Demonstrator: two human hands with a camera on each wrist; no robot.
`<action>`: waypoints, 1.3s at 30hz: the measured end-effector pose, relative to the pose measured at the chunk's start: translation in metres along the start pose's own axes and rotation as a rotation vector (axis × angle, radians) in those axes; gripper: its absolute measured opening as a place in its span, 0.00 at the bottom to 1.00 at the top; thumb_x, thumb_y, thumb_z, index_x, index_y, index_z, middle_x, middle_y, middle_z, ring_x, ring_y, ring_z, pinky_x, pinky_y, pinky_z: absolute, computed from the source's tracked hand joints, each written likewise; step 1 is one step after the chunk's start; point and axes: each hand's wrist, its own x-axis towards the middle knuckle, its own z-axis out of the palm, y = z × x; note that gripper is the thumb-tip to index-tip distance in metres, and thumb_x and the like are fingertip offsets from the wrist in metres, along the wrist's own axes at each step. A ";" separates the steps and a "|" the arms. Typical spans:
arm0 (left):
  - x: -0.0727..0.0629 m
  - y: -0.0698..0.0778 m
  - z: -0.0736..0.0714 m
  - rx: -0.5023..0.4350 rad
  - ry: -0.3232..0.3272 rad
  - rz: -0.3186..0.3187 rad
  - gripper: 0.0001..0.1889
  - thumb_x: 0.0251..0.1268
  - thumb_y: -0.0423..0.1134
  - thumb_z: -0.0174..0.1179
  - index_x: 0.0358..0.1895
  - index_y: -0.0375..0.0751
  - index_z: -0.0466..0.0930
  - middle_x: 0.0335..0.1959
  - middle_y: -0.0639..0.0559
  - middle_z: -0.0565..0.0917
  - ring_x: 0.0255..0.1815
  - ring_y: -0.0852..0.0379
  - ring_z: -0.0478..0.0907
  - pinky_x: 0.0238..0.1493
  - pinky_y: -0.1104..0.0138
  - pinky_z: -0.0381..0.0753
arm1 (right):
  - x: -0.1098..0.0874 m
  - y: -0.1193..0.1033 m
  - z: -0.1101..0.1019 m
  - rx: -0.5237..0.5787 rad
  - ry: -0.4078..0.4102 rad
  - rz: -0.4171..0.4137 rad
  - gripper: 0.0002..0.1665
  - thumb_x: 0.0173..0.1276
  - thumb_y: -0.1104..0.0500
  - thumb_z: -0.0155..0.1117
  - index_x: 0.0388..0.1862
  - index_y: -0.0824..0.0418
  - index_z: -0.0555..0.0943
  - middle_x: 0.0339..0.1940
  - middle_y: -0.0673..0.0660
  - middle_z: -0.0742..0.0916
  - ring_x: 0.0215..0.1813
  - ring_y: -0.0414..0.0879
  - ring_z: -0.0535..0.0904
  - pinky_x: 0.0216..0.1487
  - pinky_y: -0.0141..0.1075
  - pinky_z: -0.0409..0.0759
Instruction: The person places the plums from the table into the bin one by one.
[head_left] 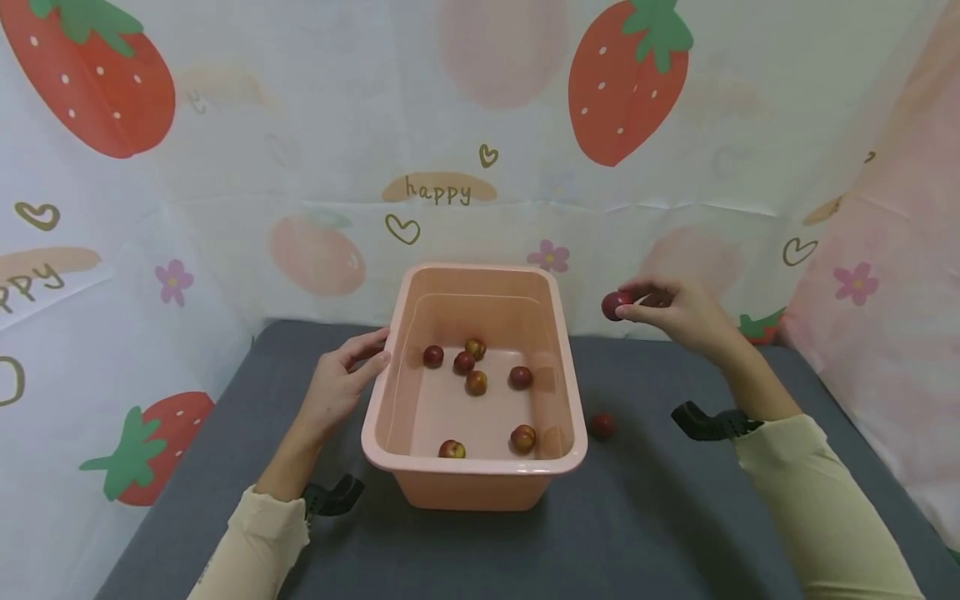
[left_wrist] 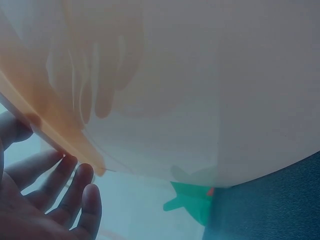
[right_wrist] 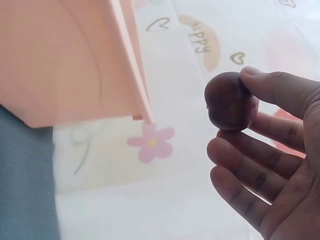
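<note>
A round dark red plum (head_left: pixel 615 305) is pinched between the thumb and fingers of my right hand (head_left: pixel 678 312), raised to the right of a pink plastic basin (head_left: pixel 474 467). In the right wrist view the held plum (right_wrist: pixel 230 102) shows a shallow crease, and the lower fingers spread loosely beneath it. My left hand (head_left: pixel 345 379) touches the basin's left rim with relaxed fingertips, also seen from below in the left wrist view. Several red and yellowish plums (head_left: pixel 522 438) lie scattered on the basin's floor. One more red plum (head_left: pixel 602 426) sits on the table beside the basin's right wall.
A dark grey cloth (head_left: pixel 315 558) covers the table under the basin. Behind and at both sides hangs a pale curtain (head_left: pixel 315 150) printed with strawberries, hearts and flowers. Each wrist wears a black strap mount (head_left: pixel 712 422).
</note>
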 end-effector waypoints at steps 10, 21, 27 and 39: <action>0.000 -0.001 0.001 0.005 0.000 -0.006 0.25 0.72 0.43 0.56 0.68 0.39 0.71 0.63 0.38 0.76 0.64 0.45 0.72 0.49 0.82 0.72 | 0.016 -0.011 0.006 -0.016 -0.014 -0.025 0.23 0.65 0.50 0.68 0.55 0.62 0.82 0.44 0.62 0.88 0.42 0.44 0.84 0.44 0.30 0.78; 0.000 -0.001 0.001 0.018 0.011 0.007 0.24 0.72 0.43 0.56 0.68 0.39 0.72 0.63 0.39 0.77 0.63 0.46 0.73 0.55 0.74 0.73 | 0.036 -0.028 0.015 -0.014 -0.020 -0.022 0.23 0.64 0.49 0.69 0.54 0.61 0.81 0.46 0.61 0.86 0.44 0.51 0.83 0.41 0.37 0.78; 0.000 -0.001 0.002 0.010 0.015 0.000 0.24 0.72 0.43 0.56 0.68 0.39 0.72 0.63 0.39 0.76 0.62 0.46 0.73 0.49 0.83 0.71 | 0.052 -0.038 0.025 -0.026 -0.032 -0.031 0.22 0.64 0.50 0.70 0.53 0.59 0.82 0.45 0.60 0.86 0.43 0.50 0.82 0.38 0.37 0.77; 0.000 -0.001 0.002 0.009 0.015 -0.004 0.24 0.72 0.44 0.56 0.68 0.41 0.72 0.63 0.40 0.77 0.63 0.48 0.72 0.56 0.71 0.73 | 0.074 -0.063 0.045 -0.053 -0.087 -0.057 0.23 0.62 0.50 0.71 0.54 0.59 0.83 0.45 0.59 0.87 0.44 0.52 0.81 0.41 0.37 0.81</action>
